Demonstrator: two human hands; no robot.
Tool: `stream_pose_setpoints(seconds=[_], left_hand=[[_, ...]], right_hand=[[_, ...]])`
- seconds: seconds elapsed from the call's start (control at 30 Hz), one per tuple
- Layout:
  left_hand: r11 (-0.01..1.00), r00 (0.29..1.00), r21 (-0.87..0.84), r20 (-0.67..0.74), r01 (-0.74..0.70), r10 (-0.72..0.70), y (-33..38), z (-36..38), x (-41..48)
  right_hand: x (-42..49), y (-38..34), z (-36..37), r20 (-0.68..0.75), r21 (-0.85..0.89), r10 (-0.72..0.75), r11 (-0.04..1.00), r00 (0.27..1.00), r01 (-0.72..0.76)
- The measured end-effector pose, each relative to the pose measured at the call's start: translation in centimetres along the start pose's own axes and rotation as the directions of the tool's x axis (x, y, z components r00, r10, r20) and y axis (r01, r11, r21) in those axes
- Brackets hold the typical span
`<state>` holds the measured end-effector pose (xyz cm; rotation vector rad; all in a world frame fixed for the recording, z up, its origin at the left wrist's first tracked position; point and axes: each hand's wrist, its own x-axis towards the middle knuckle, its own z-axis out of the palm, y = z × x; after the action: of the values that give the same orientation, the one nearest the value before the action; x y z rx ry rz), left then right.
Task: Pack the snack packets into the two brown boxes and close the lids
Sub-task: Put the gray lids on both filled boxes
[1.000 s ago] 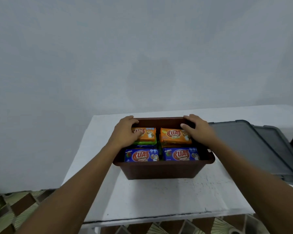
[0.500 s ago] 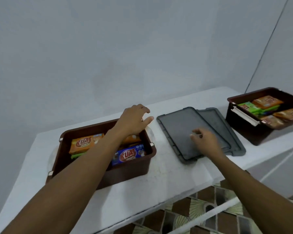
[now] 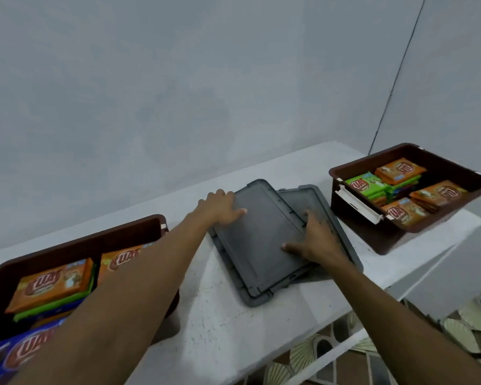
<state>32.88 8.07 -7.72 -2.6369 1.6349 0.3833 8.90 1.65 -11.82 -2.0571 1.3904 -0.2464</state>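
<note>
Both brown boxes stand open and filled, so the step in hand looks like fetching a lid. The top lid (image 3: 261, 245) lies flat on the white desk (image 3: 220, 329), half covering the second lid (image 3: 317, 197) beneath it, and the pair sits between the boxes. The left box (image 3: 95, 238) is close at the near left with the left forearm crossing above its orange and blue snack packets (image 3: 53, 282); the right box (image 3: 372, 159) is well apart at the far right, with its orange and green packets (image 3: 400, 170) showing. The top lid's long axis runs away from the person, skewed a little to the left at its far end, so it probably needs a turn before it matches either rim. The hands bracket it across its width. The left hand (image 3: 220, 208) is at the far left rim, knuckles bent over the edge and thumb laid on the face, which reads as a grip. The right hand (image 3: 317, 240) rests at the right long edge, thumb spread on the face; whether its fingers hook under the rim I cannot tell. The left box is the shorter carry
</note>
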Motion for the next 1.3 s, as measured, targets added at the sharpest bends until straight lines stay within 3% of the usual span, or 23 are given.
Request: stream_pose_setpoints(seconds=[0.17, 0.4, 0.5, 0.57, 0.67, 0.73, 0.87, 0.97, 1.03, 1.1, 1.3], left_hand=[[0.965, 0.998, -0.255, -0.004, 0.058, -0.061, -1.3, -0.8, 2.9], [0.762, 0.971, -0.646, -0.204, -0.04, -0.122, -3.6, -7.3, 2.0], [0.697, 0.925, -0.704, -0.343, -0.137, -0.165, -5.0, -11.5, -0.5], [0.683, 0.879, -0.713, -0.417, -0.159, -0.23, -6.4, -13.5, -3.0], [0.648, 0.814, -0.747, -0.465, -0.149, -0.349, -9.2, -15.0, -7.7], [0.561, 0.79, -0.815, -0.435, -0.143, -0.432, -10.7, -15.5, -11.5], [0.007, 0.878, -0.972, -0.214, -0.234, -0.428, -13.3, -17.1, -20.1], [-0.196, 0.878, -0.95, -0.131, -0.244, -0.461, -16.1, -17.6, -25.5], [-0.24, 0.86, -0.941, -0.09, -0.238, -0.502, -17.9, -17.4, -28.2], [-0.21, 0.84, -0.953, -0.073, -0.217, -0.537, -19.5, -16.6, -30.3], [-0.263, 0.874, -0.931, -0.104, -0.253, -0.475, -23.0, -12.3, -33.2]], right_hand=[[1.5, -1.7, -2.1, -0.017, 0.113, -0.093, 0.989, 0.995, 0.095], [3.2, -6.6, -7.0, -0.268, 0.005, -0.296, 0.951, 0.917, 0.309], [3.3, -9.6, -8.9, -0.382, 0.111, -0.334, 0.909, 0.862, 0.402], [2.8, -11.6, -9.5, -0.411, 0.302, -0.279, 0.857, 0.868, 0.418], [1.0, -15.6, -9.4, -0.224, 0.708, -0.216, 0.635, 0.95, 0.311], [-0.7, -18.9, -8.9, -0.077, 0.848, -0.258, 0.491, 0.963, 0.199], [-4.0, -24.7, -7.7, 0.006, 0.969, -0.329, 0.237, 0.944, 0.077], [-6.4, -28.0, -6.6, 0.052, 0.989, -0.363, 0.145, 0.93, 0.001], [-7.7, -29.3, -5.3, 0.094, 0.991, -0.415, 0.127, 0.905, -0.045], [-8.8, -30.0, -3.6, 0.134, 0.987, -0.439, 0.141, 0.888, -0.079], [-12.5, -31.2, -0.1, 0.121, 0.984, -0.41, 0.17, 0.904, -0.054]])
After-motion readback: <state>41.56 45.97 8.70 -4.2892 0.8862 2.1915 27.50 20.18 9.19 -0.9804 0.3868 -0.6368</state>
